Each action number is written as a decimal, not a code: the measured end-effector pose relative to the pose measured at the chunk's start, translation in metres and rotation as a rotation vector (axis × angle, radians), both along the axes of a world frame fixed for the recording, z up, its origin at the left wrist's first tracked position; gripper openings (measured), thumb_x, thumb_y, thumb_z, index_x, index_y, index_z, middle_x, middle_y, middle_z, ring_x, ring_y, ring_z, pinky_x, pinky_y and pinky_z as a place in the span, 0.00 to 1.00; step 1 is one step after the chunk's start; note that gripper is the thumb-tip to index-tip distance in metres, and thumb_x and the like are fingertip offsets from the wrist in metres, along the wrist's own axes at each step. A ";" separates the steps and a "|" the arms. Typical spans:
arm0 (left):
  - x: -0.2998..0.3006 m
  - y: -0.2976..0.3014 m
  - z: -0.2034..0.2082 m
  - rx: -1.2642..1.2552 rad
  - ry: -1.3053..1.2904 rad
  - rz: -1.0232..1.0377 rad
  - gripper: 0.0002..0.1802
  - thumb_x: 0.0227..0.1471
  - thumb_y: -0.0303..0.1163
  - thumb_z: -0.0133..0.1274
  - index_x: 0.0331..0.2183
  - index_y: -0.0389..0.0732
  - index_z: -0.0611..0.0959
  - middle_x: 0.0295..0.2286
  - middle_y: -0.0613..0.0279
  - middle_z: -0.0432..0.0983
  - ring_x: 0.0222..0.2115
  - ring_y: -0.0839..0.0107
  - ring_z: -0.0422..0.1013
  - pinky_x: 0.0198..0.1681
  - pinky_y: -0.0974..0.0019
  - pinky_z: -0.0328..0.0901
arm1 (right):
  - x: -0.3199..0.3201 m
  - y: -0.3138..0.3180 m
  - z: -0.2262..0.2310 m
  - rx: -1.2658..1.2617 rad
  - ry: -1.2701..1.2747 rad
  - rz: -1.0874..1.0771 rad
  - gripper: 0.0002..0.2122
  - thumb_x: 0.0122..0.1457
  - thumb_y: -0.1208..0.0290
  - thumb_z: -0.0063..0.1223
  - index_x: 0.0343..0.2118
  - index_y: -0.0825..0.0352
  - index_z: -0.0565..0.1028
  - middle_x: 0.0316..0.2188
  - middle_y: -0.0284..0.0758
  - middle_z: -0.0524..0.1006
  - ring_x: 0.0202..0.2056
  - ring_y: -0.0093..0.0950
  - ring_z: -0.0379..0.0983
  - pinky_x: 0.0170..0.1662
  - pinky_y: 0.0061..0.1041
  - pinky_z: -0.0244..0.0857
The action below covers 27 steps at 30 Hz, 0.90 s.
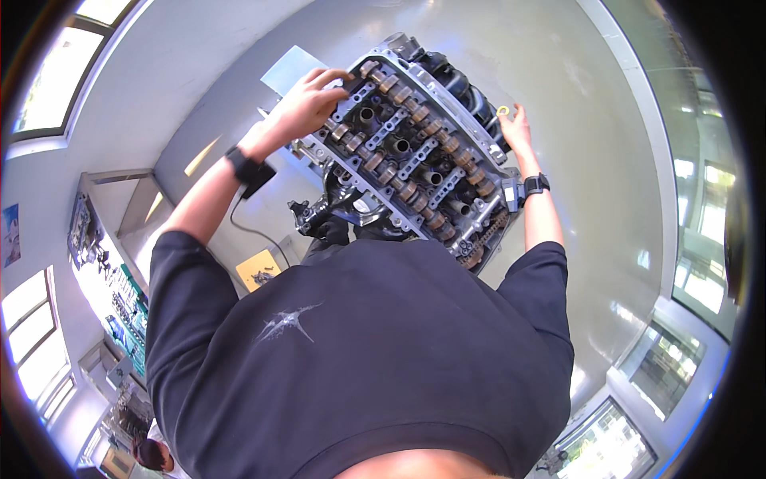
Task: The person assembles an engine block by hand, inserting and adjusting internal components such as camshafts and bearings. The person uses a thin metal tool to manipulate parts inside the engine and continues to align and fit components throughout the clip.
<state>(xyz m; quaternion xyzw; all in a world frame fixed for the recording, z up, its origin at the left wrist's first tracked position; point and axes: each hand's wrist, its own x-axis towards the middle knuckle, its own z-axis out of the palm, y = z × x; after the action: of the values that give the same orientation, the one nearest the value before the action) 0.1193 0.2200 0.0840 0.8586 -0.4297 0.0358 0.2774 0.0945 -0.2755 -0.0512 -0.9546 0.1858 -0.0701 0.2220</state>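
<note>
An engine (415, 156) lies before me with its top uncovered, showing two camshafts (403, 188) and several round wells between them. At its far left corner, my left hand (311, 100) reaches over the rim, fingers stretched out and a little bent, holding nothing visible. My right hand (517, 132) is beyond the engine's right side, thumb and forefinger apart. By the thumb tip is a small yellow ring (503, 111), like a dipstick handle; whether the thumb touches it I cannot tell. Black curved intake pipes (459, 84) run along that side.
A dark stand part (315, 219) shows below the engine's left side. A yellow board (257, 267) with small metal pieces and a dark cable (267, 235) are at the near left. Farther left is a tool display (124, 303); another person (152, 453) is at lower left.
</note>
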 end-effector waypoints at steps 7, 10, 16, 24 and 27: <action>-0.072 0.087 0.024 0.021 0.195 0.286 0.10 0.48 0.16 0.50 0.33 0.38 0.81 0.43 0.61 0.74 0.43 0.61 0.70 0.44 0.63 0.67 | 0.047 -0.014 -0.018 0.219 0.285 -0.052 0.16 0.56 0.65 0.55 0.44 0.69 0.75 0.32 0.39 0.80 0.21 0.24 0.76 0.28 0.24 0.71; -0.078 0.106 0.021 0.038 0.220 0.328 0.08 0.48 0.16 0.50 0.32 0.36 0.79 0.38 0.59 0.74 0.40 0.59 0.70 0.41 0.62 0.66 | 0.054 -0.018 -0.013 0.273 0.273 -0.077 0.15 0.53 0.66 0.53 0.41 0.69 0.77 0.30 0.42 0.81 0.25 0.30 0.80 0.34 0.28 0.72; -0.062 0.098 0.031 0.004 0.168 0.350 0.08 0.48 0.16 0.50 0.32 0.36 0.80 0.34 0.59 0.76 0.37 0.60 0.72 0.39 0.63 0.67 | 0.047 -0.009 -0.007 0.151 0.149 -0.021 0.11 0.50 0.74 0.52 0.35 0.71 0.81 0.26 0.41 0.81 0.23 0.25 0.79 0.29 0.23 0.73; -0.056 0.091 0.034 0.013 0.185 0.344 0.08 0.48 0.16 0.50 0.32 0.36 0.80 0.34 0.60 0.77 0.37 0.60 0.73 0.41 0.63 0.67 | 0.050 -0.013 0.002 0.244 0.099 -0.062 0.12 0.48 0.75 0.52 0.34 0.75 0.80 0.25 0.41 0.81 0.23 0.26 0.79 0.29 0.23 0.73; -0.070 0.093 0.021 -0.027 0.275 0.361 0.09 0.48 0.15 0.49 0.32 0.36 0.80 0.33 0.57 0.76 0.37 0.59 0.72 0.40 0.61 0.66 | 0.044 -0.014 0.004 0.306 0.134 -0.118 0.11 0.49 0.75 0.53 0.33 0.75 0.80 0.23 0.40 0.80 0.21 0.25 0.78 0.28 0.23 0.72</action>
<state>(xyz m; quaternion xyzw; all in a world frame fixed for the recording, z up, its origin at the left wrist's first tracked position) 0.0488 0.3134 0.1048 0.9146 -0.2266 -0.0268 0.3339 0.1387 -0.2891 -0.0472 -0.8997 0.2642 0.0100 0.3472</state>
